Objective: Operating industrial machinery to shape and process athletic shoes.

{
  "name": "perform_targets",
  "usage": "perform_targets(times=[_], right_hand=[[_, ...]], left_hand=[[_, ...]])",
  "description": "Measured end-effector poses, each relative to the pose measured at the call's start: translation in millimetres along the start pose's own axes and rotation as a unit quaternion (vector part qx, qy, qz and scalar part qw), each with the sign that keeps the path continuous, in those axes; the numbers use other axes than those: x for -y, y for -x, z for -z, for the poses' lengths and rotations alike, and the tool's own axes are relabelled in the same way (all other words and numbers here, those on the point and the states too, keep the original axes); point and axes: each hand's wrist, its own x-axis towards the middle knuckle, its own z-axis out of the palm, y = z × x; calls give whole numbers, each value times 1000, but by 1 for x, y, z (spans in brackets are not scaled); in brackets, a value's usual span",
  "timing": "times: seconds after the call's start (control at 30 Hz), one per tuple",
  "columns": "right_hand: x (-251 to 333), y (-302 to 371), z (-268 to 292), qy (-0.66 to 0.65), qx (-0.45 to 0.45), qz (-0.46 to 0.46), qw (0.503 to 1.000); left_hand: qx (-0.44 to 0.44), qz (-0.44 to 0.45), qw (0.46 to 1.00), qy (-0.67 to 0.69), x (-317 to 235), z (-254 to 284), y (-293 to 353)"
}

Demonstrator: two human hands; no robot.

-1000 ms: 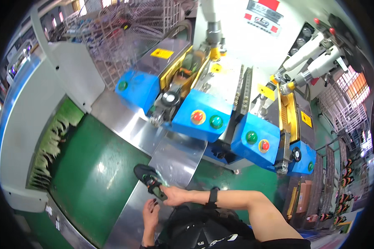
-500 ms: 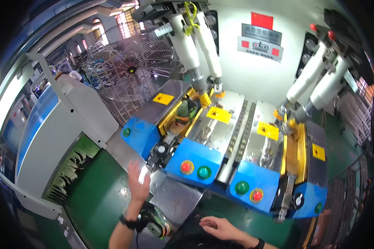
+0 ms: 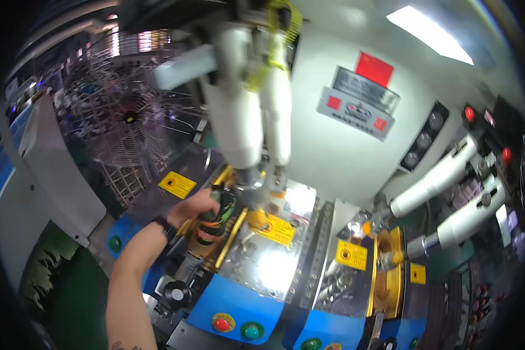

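My left hand point(image 3: 197, 205) reaches into the left slot of the blue machine, its fingers round a dark shoe point(image 3: 212, 220) with green and orange trim. The shoe sits between the slot's yellow side walls point(image 3: 232, 238). Just beside it hang two white press cylinders point(image 3: 233, 116), the lower one ending in a yellow pad point(image 3: 256, 219). My hand covers part of the shoe. My right hand is out of view.
Red point(image 3: 221, 324) and green point(image 3: 252, 331) buttons sit on the blue front panel. A second slot with white cylinders point(image 3: 434, 181) stands at right. A large wire-guarded fan point(image 3: 128, 116) is behind at left, above a grey conveyor housing point(image 3: 58, 169).
My left hand has moved forward from beside the front table to the shoe in the left slot and taken hold of it. My right hand has left the view, which has shifted.
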Motion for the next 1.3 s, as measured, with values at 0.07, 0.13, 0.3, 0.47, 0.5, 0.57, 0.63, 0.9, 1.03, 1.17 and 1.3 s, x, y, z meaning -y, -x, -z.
perform_targets(times=[0.07,0.13,0.3,0.47,0.5,0.57,0.63,0.9,1.03,1.17,1.3], right_hand=[[11,-5,-1,55,60,12,997],[26,-12,1,104,72,2,992],[64,-29,-2,26,160,14,987],[59,-47,-41,-220,252,132,933],[53,-55,-45,-164,347,73,920],[32,-60,-80,-209,430,61,876],[8,-56,-112,-80,439,160,880],[-12,1,-116,-279,617,-355,645],[-5,29,-108,-189,648,-384,630],[-19,51,-135,-130,648,-373,651],[-33,74,-162,-60,650,-343,676]], left_hand=[[38,26,997,62,-31,25,7],[91,35,984,151,-52,43,28],[-131,-68,954,260,-29,43,213],[-242,-110,885,383,-14,-33,425],[-287,-101,861,408,-17,-64,456],[-277,-150,879,358,-22,-109,496],[-320,-71,891,314,-26,-165,537],[-401,-192,878,179,-24,-228,627],[-411,-98,836,350,1,-210,631],[-181,-219,866,412,35,-186,673],[-102,-201,859,459,54,-165,716]])
